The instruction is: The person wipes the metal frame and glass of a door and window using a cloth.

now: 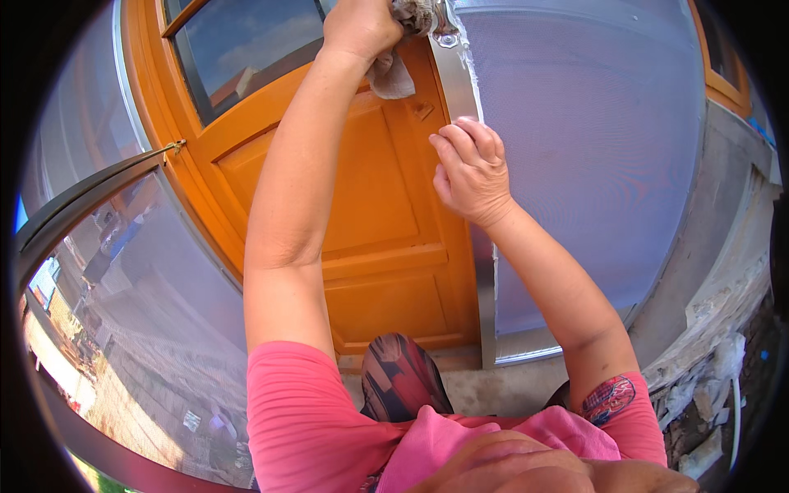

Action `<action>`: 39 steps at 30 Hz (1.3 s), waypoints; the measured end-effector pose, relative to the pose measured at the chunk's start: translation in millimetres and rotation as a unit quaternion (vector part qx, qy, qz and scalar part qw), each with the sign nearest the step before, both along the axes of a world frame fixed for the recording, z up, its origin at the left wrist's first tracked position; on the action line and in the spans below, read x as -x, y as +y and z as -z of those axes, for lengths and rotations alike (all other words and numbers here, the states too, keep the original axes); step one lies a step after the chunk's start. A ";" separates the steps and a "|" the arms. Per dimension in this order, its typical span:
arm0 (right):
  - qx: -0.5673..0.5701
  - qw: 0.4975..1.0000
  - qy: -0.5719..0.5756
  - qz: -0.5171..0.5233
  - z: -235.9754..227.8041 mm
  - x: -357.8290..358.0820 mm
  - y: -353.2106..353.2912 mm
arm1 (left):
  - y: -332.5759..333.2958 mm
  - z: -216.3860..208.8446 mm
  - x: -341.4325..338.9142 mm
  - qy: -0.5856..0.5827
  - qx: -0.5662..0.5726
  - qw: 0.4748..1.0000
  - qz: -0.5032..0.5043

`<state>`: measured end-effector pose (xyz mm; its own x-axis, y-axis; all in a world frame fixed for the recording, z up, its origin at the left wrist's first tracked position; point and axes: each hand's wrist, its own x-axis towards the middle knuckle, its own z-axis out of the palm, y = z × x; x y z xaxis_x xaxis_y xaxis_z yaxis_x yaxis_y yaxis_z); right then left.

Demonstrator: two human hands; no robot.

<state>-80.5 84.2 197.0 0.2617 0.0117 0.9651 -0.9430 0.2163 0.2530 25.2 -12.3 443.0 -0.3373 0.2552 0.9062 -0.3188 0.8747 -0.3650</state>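
My left hand (358,31) is closed around a crumpled grey-beige rag (393,78) at the top of the view. The rag's upper part lies by a shiny metal fitting (446,38) on the metal frame strip (457,78), and its loose end hangs over the orange door (362,189). Lower down, my right hand (475,171) is in front of the strip, its fingers curled in and its thumb slightly apart. No object shows in it, though its palm is turned away. Whether its fingertips touch the strip I cannot tell.
A mesh screen panel (583,172) with a ragged white edge stands at the right. To the left, a dark-framed mesh screen (156,329) is swung outward, hooked near the door frame. A glass pane (246,49) fills the door's upper part. Rubble (707,403) lies at lower right.
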 end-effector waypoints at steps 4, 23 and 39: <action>0.001 1.000 0.001 -0.001 -0.1 -2.2 -1.7 | -27.0 50.8 9.2 -0.117 -0.143 0.983 -0.006; -0.005 1.000 -0.007 0.001 -0.8 -4.5 -1.0 | 2.0 24.6 6.9 0.042 -0.004 0.991 0.125; 0.002 0.996 0.008 -0.094 1.5 0.6 4.3 | -16.5 124.7 15.0 -0.038 -0.183 0.922 0.339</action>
<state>-81.1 88.5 195.5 0.2706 0.0657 0.9605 -0.9625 0.0376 0.2686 10.2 -28.8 318.3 -0.2786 0.1116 0.9539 0.3614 0.9324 -0.0035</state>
